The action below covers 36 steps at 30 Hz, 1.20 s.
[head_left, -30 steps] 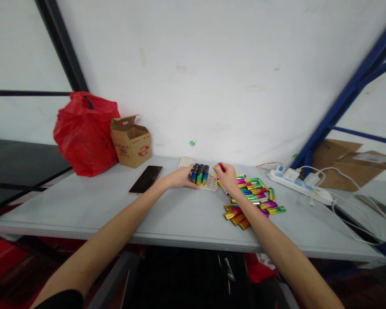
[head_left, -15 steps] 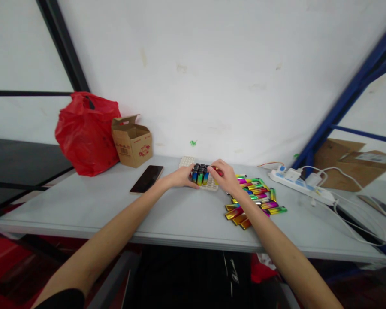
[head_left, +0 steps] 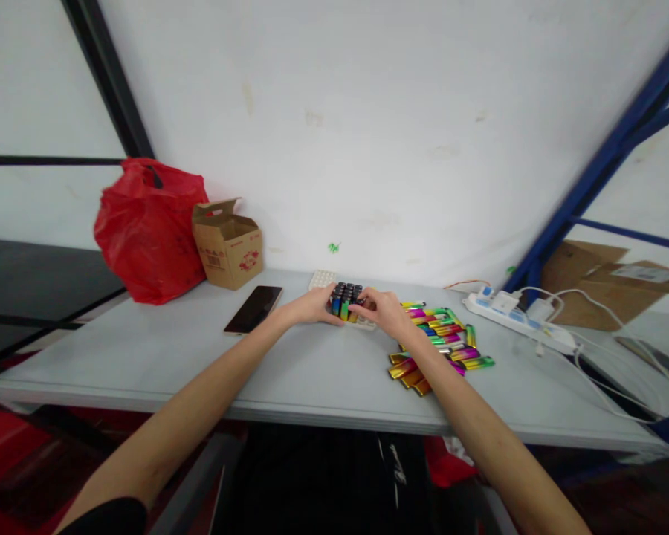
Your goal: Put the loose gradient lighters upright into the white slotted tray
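Several shiny, rainbow-coloured lighters point(head_left: 344, 306) with dark tops stand upright in close rows on a pale tray point(head_left: 366, 325) at the middle of the table. My left hand point(head_left: 316, 305) is closed around the left side of this block, thumb towards me. At the block's right side my right hand point(head_left: 383, 309) pinches a lighter, mostly hidden by the fingers, against the front row. Under and beside my right forearm lies a loose pile of metallic lighters point(head_left: 440, 327). Behind the block is a second pale tray point(head_left: 322, 279) with a grid of round pockets.
A dark phone point(head_left: 254, 309) lies left of my left hand. Further left stand an opened cardboard box point(head_left: 231, 249) and a red plastic bag point(head_left: 150, 230). On the right, a white power strip point(head_left: 521, 323) carries plugs and trailing cables. The table's front edge point(head_left: 334, 416) runs below my forearms.
My right hand has moved left and slightly down, bringing its lighter from the right of the block to its front right corner. My left hand stays in place.
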Available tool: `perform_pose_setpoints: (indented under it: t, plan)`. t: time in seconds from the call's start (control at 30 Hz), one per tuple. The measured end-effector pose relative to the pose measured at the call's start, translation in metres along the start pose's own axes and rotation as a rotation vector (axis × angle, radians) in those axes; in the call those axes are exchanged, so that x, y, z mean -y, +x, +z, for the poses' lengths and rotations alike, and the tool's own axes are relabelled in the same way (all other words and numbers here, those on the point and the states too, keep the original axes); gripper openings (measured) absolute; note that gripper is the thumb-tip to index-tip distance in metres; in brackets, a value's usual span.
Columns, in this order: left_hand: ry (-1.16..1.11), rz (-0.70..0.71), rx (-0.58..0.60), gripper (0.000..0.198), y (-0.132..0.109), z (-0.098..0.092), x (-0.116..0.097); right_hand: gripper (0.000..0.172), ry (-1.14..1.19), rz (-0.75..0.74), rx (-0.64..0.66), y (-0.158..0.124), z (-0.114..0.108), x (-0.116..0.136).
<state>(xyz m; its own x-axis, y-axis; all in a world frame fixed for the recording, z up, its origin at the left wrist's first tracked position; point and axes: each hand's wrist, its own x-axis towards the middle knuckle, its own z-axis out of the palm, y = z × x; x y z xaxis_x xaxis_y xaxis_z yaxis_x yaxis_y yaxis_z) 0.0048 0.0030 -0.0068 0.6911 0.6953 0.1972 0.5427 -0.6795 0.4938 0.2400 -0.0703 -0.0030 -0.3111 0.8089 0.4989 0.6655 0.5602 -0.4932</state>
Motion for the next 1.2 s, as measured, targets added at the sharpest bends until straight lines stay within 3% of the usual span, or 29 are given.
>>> perform_pose_setpoints:
  t: [0.37,0.57,0.77,1.03,1.2]
  plan:
    - [-0.011,0.006,-0.006,0.078,0.000,-0.001,-0.002,0.054,0.196,0.069,0.182,0.000,-0.002,0.007]
    - [0.004,0.005,0.005,0.077,-0.002,-0.003,-0.006,0.050,-0.106,0.018,0.064,0.004,0.001,0.004]
    - [-0.004,-0.002,0.006,0.075,-0.003,-0.003,-0.006,0.049,-0.355,0.085,0.027,0.004,0.009,-0.003]
    - [0.026,-0.005,0.004,0.079,-0.002,-0.002,-0.004,0.054,-0.208,0.095,0.059,0.002,0.010,-0.006]
    - [-0.007,0.010,0.008,0.077,-0.001,-0.002,-0.004,0.068,-0.227,0.167,-0.040,0.004,-0.006,-0.018]
